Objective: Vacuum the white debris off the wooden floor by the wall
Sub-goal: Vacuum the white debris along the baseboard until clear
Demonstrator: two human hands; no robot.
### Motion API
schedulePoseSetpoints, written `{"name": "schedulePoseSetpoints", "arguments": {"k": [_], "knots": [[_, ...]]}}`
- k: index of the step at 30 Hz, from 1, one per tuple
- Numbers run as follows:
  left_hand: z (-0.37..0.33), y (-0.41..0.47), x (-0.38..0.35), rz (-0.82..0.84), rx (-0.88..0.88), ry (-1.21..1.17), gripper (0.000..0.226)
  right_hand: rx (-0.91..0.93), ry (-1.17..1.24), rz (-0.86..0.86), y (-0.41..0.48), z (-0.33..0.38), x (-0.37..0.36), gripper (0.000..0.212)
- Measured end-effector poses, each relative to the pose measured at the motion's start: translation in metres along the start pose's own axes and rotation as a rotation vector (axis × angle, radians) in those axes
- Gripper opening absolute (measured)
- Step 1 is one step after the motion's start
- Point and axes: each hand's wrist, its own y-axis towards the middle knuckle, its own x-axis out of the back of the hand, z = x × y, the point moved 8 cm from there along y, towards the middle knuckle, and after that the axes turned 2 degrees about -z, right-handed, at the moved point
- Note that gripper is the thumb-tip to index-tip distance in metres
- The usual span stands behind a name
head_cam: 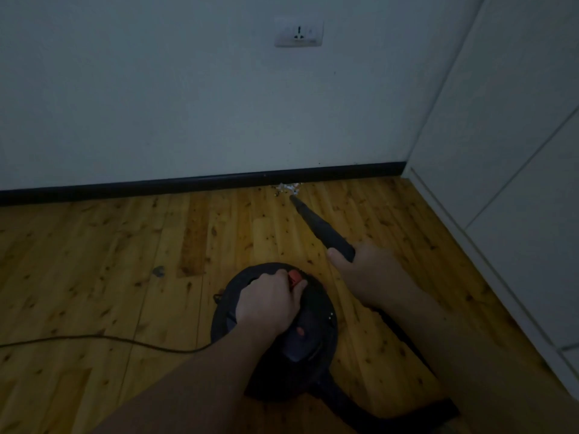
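Observation:
A small pile of white debris (288, 188) lies on the wooden floor (125, 261) against the black skirting board. A black tapered nozzle (316, 223) points at it, its tip just short of the pile. My right hand (366, 274) grips the nozzle's thick rear end. My left hand (269, 303) curls round the handle on top of the round black vacuum body (316, 336), thumb beside a red switch (294, 278). A dark hose runs from the body toward the lower right.
The white wall carries a power socket (299, 32) above the debris. A white panelled surface (517, 151) closes the right side, forming a corner. A thin power cord (94, 338) trails left across the floor. A small grey mark (159, 270) is on the boards.

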Motion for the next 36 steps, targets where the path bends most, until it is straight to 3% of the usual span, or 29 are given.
{"name": "schedulePoseSetpoints", "arguments": {"k": [36], "knots": [[-0.022,0.081,-0.004,-0.021,-0.107,0.058,0.047,0.022,-0.015,-0.004,0.09,-0.002,-0.015,0.051]]}}
